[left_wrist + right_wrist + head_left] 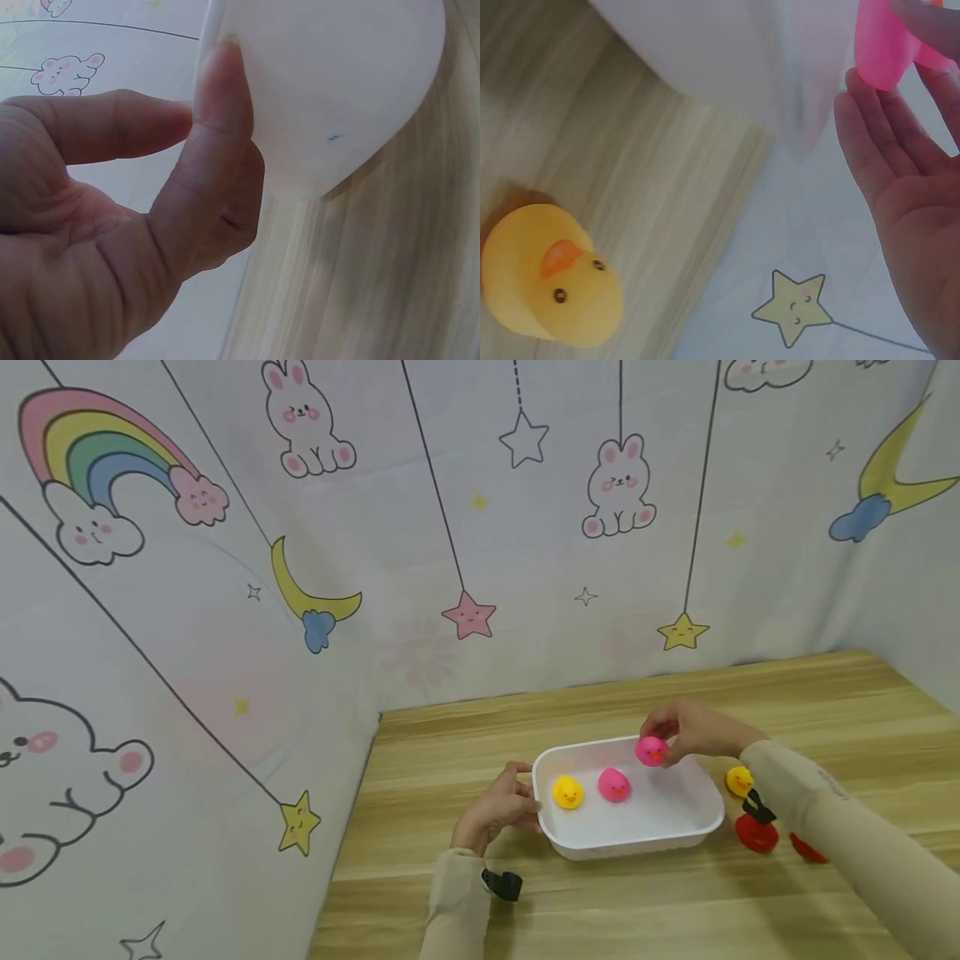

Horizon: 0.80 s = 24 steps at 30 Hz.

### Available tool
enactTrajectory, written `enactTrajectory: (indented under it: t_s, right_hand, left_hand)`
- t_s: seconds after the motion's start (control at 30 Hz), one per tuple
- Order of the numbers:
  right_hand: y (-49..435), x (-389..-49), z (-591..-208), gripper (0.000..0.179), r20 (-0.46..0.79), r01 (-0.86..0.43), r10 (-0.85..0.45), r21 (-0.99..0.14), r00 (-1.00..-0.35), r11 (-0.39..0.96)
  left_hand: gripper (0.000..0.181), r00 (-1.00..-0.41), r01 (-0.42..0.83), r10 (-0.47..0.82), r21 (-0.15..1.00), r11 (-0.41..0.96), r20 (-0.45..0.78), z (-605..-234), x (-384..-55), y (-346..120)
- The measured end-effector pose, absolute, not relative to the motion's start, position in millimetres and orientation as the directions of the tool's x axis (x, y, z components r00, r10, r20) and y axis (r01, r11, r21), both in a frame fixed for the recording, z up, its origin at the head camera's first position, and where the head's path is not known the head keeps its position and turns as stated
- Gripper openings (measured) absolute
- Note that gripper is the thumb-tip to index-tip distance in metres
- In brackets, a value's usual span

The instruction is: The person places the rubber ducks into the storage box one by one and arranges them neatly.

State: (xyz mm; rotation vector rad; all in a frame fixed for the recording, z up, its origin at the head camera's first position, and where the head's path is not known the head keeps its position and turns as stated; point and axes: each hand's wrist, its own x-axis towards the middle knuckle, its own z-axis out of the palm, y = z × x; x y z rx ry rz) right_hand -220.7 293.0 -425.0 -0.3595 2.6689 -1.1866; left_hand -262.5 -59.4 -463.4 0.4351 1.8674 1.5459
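My right hand (pixel 701 729) pinches a pink rubber duck (pixel 651 751) over the far right part of a white plastic tray (pixel 633 842). The same duck (pixel 885 45) shows between my fingertips in the right wrist view. Inside the tray sit a yellow rubber duck (pixel 567 792) at the left and another pink rubber duck (pixel 615 785) near the middle. At the tray's left end my left hand (pixel 498 808) grips the rim. The left wrist view shows the thumb against the tray's outer wall (pixel 337 82) and a finger at the edge.
Right of the tray, a yellow duck (pixel 738 781) stands on the wooden table (pixel 600 910). Two red objects, one a red round piece (pixel 756 833), lie by my right forearm, partly covered. A patterned cloth (pixel 525 543) hangs behind and at the sides.
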Motion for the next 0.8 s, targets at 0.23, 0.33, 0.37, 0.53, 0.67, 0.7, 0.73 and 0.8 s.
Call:
enactTrajectory:
  t_s: [0.23, 0.33, 0.37, 0.53, 0.67, 0.7, 0.73, 0.8]
  right_hand:
    - [280.0, -218.1, -438.7, 0.028, -0.117, -0.201, -0.319, -0.565, -0.940, 0.801]
    - [273.2, -218.1, -441.6, 0.028, -0.135, -0.241, -0.336, -0.462, -0.932, 0.854]
    - [271.5, -218.3, -443.0, 0.029, -0.142, -0.246, -0.335, -0.432, -0.932, 0.868]
    - [266.1, -217.4, -448.6, 0.028, -0.162, -0.245, -0.318, -0.356, -0.934, 0.902]
    - [265.3, -216.8, -453.3, 0.027, -0.141, -0.263, -0.321, -0.326, -0.936, 0.908]
    - [265.3, -216.9, -454.6, 0.028, -0.130, -0.274, -0.328, -0.316, -0.936, 0.908]
    - [265.4, -216.9, -455.5, 0.028, -0.120, -0.286, -0.336, -0.311, -0.934, 0.907]
    - [265.5, -216.9, -456.8, 0.028, -0.101, -0.306, -0.349, -0.297, -0.932, 0.904]
  left_hand:
    - [0.064, -0.715, -0.156, 0.641, 0.957, 0.243, -0.279, -462.3, -262.9, -59.4]
    - [0.064, -0.716, -0.157, 0.640, 0.958, 0.242, -0.279, -462.3, -263.2, -59.7]
    - [0.064, -0.716, -0.159, 0.640, 0.957, 0.241, -0.280, -462.3, -263.2, -59.8]
    - [0.063, -0.714, -0.168, 0.639, 0.956, 0.241, -0.287, -463.5, -263.2, -59.6]
    - [0.063, -0.717, -0.167, 0.635, 0.956, 0.243, -0.287, -463.7, -263.1, -58.9]
    - [0.063, -0.719, -0.165, 0.634, 0.956, 0.243, -0.285, -463.6, -263.2, -58.7]
    - [0.063, -0.720, -0.164, 0.633, 0.956, 0.244, -0.285, -463.4, -263.3, -58.6]
    - [0.064, -0.721, -0.161, 0.632, 0.956, 0.245, -0.283, -463.5, -263.9, -58.6]
